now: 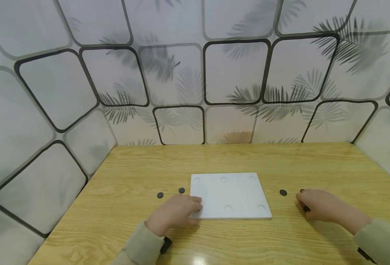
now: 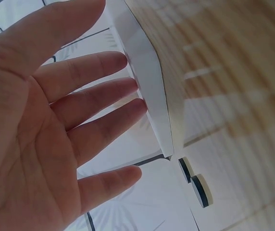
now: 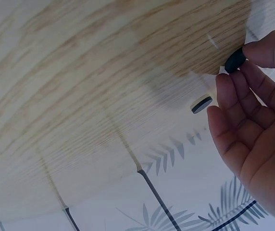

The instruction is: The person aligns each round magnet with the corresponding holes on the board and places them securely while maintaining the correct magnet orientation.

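A flat white board (image 1: 229, 193) with several shallow round recesses lies on the wooden table. At its left edge is my left hand (image 1: 176, 212), its fingers spread and fairly straight; in the left wrist view the fingertips of this hand (image 2: 56, 125) meet or nearly meet the board's edge (image 2: 152, 91). To the right of the board, my right hand (image 1: 322, 206) pinches a small black disc (image 3: 235, 60) between thumb and fingers, low over the table. Another black disc (image 1: 302, 190) is partly hidden behind that hand, and one more black disc (image 1: 283, 192) lies between hand and board.
Left of the board, two black discs (image 1: 160, 195) lie on the wooden table (image 1: 132, 228). A patterned wall covering (image 1: 234, 73) with rounded outlines and grey leaves rises behind the table and along its sides.
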{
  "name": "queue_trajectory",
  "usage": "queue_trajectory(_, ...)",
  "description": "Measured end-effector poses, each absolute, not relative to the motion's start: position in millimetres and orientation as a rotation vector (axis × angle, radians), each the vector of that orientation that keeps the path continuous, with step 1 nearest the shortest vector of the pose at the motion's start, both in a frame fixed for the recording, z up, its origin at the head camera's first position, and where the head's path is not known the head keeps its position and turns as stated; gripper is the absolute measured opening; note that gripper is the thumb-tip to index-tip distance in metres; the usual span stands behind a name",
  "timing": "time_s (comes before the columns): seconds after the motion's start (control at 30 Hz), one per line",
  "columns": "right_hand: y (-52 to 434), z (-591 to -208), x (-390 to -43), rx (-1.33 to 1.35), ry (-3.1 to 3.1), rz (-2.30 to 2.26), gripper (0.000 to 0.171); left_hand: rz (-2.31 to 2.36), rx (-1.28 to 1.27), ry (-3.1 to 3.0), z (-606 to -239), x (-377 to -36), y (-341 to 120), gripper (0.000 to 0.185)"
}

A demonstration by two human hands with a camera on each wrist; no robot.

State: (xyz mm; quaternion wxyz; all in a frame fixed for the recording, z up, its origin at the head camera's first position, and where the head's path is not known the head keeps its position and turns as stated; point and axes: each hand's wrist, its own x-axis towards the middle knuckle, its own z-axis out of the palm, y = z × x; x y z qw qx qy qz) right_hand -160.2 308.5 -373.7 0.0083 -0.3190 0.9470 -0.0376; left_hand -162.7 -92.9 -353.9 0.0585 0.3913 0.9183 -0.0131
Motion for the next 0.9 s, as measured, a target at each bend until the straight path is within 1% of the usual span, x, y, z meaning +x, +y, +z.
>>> queue_trajectory(0.2,306,-371,-161,-0.999,2.939,-0.136,0.033,-0.026,1.156,2.780,-354,-162,-93,0.029)
queue_trajectory(0.43,295,-364,-161,-1.009,2.937,-0.172,0.032,0.008,1.097,2.763,-352,-157,-95,0.039)
queue_trajectory(0.63,278,-356,-165,-1.066,2.938,-0.191,0.029,0.002,1.086,2.758,-350,-153,-98,0.045)
queue_trajectory(0.9,247,-348,-172,-1.166,2.923,-0.165,0.028,-0.006,1.079,2.759,-352,-152,-98,0.046)
